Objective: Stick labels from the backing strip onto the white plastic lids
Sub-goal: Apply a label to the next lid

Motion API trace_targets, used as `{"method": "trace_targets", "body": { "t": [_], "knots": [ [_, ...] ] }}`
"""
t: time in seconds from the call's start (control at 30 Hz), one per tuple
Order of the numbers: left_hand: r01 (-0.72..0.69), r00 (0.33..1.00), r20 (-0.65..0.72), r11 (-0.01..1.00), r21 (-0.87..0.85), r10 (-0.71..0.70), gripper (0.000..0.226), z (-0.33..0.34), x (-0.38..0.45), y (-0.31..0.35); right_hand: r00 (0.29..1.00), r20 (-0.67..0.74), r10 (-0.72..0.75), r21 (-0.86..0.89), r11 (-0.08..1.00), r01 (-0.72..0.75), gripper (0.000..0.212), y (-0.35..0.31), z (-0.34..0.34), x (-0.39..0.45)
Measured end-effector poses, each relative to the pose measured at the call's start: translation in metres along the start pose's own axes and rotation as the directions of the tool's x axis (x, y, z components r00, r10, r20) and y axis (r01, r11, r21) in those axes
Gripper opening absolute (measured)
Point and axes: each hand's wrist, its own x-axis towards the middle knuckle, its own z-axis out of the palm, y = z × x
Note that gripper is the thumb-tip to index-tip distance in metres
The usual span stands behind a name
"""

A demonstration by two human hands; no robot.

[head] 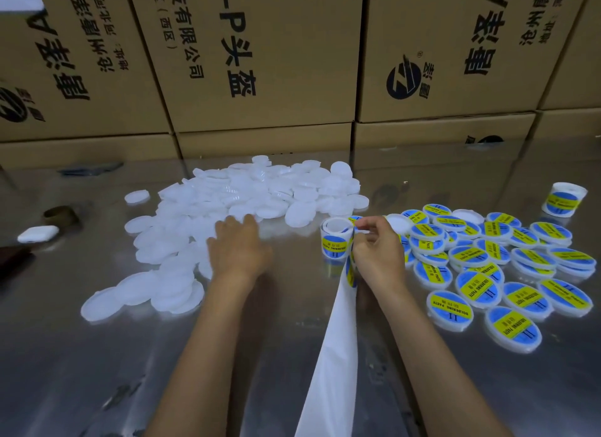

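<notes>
Head view: left hand [239,248] flat, fingers straight, on bare lids [234,196] at 11 o'clock; right hand [377,248] pinches label [356,223] off roll [336,238]. Labels likely thin, floppy, sticky: grip an edge.

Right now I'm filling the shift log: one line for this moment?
left hand on plain lids | right hand pinching label at roll | labelled lids right

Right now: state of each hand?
Left hand: open, fingers flat on the pile of plain white lids.
Right hand: fingers pinching a label at the label roll.
</notes>
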Motion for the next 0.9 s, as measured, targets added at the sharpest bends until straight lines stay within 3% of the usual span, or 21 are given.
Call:
{"method": "trace_targets", "body": {
  "t": [0.07,0.13,0.37,0.47,0.57,0.63,0.7,0.8,0.87,0.9],
  "knots": [
    [0.141,0.973,0.161,0.976,0.168,-0.168,0.058,-0.008,-0.002,-0.014,1.000,-0.014,-0.006,-0.004,1.000,0.006,0.025,0.000,0.000,0.000],
    [0.211,0.944,0.236,0.972,0.103,-0.230,0.063,-0.009,-0.003,-0.018,1.000,-0.025,-0.009,-0.016,1.000,0.009,0.023,0.001,0.000,0.000],
    [0.127,0.991,-0.025,0.987,-0.095,-0.130,0.023,-0.006,-0.005,-0.010,0.999,0.051,0.004,-0.027,1.000,-0.003,0.028,0.003,-0.003,0.002],
    [0.145,0.989,-0.019,0.988,0.052,-0.145,0.032,-0.008,-0.005,-0.010,0.999,0.048,0.014,-0.021,1.000,-0.013,0.025,0.004,-0.003,0.003],
    [0.251,0.956,0.105,0.952,0.176,-0.272,0.053,-0.011,-0.004,-0.014,0.999,0.026,0.027,-0.005,1.000,-0.027,0.022,0.004,-0.003,0.004],
    [0.263,0.945,0.173,0.959,0.109,-0.279,0.056,-0.008,-0.002,-0.016,0.999,0.015,0.033,0.009,0.999,-0.033,0.020,0.004,-0.003,0.004],
    [0.241,0.957,0.152,0.969,0.049,-0.246,0.049,-0.005,-0.003,-0.014,0.999,0.009,0.031,0.010,0.999,-0.031,0.019,0.004,-0.003,0.004],
    [0.122,0.991,-0.046,0.983,-0.136,-0.129,0.035,-0.007,-0.003,-0.011,1.000,-0.010,0.014,0.019,1.000,-0.014,0.020,0.002,-0.004,0.003],
    [0.006,0.989,-0.131,0.910,-0.414,-0.066,0.029,-0.010,0.001,-0.006,1.000,-0.017,-0.021,0.032,0.999,0.022,0.021,-0.001,-0.005,0.001],
    [0.012,0.995,-0.074,0.786,-0.618,-0.073,0.025,-0.011,0.002,-0.001,0.999,-0.020,-0.050,0.044,0.998,0.051,0.020,-0.003,-0.005,0.000]
  ]
}}
